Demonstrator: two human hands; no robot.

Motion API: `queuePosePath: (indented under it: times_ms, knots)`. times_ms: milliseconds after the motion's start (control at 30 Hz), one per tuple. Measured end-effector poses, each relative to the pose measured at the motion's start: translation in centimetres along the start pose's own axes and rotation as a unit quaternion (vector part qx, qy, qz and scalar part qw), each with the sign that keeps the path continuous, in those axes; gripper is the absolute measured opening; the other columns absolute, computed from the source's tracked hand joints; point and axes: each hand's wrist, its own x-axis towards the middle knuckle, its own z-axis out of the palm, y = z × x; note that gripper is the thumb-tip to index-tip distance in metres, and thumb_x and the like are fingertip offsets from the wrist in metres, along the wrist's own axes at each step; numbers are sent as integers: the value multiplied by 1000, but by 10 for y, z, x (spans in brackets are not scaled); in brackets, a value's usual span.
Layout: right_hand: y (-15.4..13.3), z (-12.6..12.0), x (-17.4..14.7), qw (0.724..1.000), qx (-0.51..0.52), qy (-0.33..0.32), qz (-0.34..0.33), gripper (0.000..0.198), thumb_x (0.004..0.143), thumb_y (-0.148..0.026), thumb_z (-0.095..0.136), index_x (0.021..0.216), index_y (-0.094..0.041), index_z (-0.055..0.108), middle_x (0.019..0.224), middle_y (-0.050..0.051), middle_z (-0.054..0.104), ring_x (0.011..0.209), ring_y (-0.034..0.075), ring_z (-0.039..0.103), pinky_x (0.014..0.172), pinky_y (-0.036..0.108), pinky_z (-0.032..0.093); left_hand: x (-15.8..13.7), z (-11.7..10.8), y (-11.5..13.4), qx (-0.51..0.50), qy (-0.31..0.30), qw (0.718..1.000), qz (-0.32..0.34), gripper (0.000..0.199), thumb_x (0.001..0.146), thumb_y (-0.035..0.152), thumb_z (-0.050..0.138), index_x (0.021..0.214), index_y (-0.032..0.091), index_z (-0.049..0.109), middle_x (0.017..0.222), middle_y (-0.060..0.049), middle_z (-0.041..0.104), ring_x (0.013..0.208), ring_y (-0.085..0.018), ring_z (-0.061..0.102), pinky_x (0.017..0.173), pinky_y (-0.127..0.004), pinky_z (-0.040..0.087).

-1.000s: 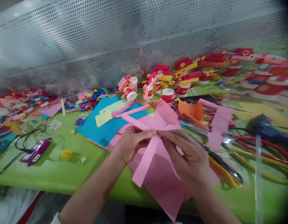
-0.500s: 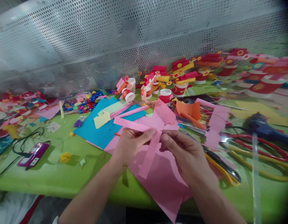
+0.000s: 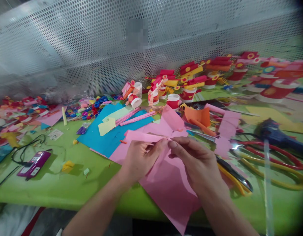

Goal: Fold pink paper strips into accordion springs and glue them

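My left hand point(image 3: 142, 159) pinches a pink paper strip point(image 3: 143, 136) between thumb and fingers. One length of the strip reaches out to the left above the hand; another part hangs below, faint against the pink behind it. Opposite it, my right hand point(image 3: 193, 157) is closed with thumb and forefinger on the strip's near end, so both sets of fingertips nearly meet. Under the hands lies a large pink paper sheet point(image 3: 169, 193), its corner past the table's front edge. Behind it is a blue sheet point(image 3: 94, 137) with bundled pink strips point(image 3: 138, 118) on top.
A glue gun point(image 3: 271, 131) and scissors with red point(image 3: 286, 155) and yellow handles lie at the right, beside a black-and-yellow cutter point(image 3: 236, 177). Paper-cup models point(image 3: 190, 93) line the back by a perforated metal panel point(image 3: 92, 42). A purple power strip point(image 3: 34, 164) sits left.
The pink strip has turned in my fingers: its left length sits lower and its hanging part no longer stands out clearly. My left hand has shifted slightly; the right stays about in place.
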Motion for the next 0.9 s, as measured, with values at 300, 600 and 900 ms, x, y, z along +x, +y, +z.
queuePosePath:
  times_ms: [300,600,900]
  knots:
    - [2,-1,0,1000,8,2,-5,10,77,-32,85,80,-25,78,77,-1,69,68,12,60,63,23,53,3,-5,0,14,-34,999,-11,22,91,36,69,100,19,80,94,-6,79,84,-22,72,74,-30,56]
    - [-8,2,2,991,69,-41,103,20,73,-36,86,70,-21,74,65,-2,64,61,11,63,63,25,58,11,-13,-3,-132,-76,978,-142,23,78,35,83,92,16,82,92,-8,80,85,-21,72,79,-32,57]
    - [-2,3,5,986,64,-32,150,25,70,-36,87,63,-18,72,63,0,66,61,11,63,67,25,58,14,-23,-4,-91,-101,982,-132,29,78,36,82,98,16,80,99,-9,78,88,-20,71,81,-32,57]
